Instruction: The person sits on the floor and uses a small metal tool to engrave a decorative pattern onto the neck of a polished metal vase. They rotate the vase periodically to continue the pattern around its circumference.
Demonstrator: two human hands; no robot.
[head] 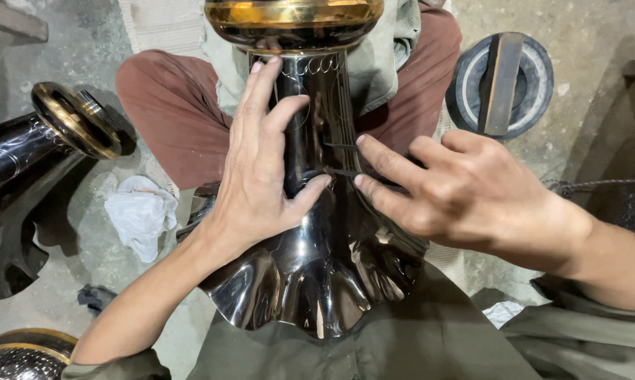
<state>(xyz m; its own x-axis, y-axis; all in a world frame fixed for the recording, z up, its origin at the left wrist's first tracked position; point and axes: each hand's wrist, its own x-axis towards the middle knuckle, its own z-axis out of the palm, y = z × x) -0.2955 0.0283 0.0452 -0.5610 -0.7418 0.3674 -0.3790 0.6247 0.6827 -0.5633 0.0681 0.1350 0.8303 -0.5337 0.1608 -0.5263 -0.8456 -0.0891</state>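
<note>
While the dark metal vase lies across the person's lap with its wavy rim toward the camera, the left hand rests flat on its neck, fingers spread wide. The right hand pinches a thin dark tool against the neck, closed around it. A gold band rings the vase's far end. On the floor to the left lie a white rag and a second dark vase; a round disc sits to the right.
</note>
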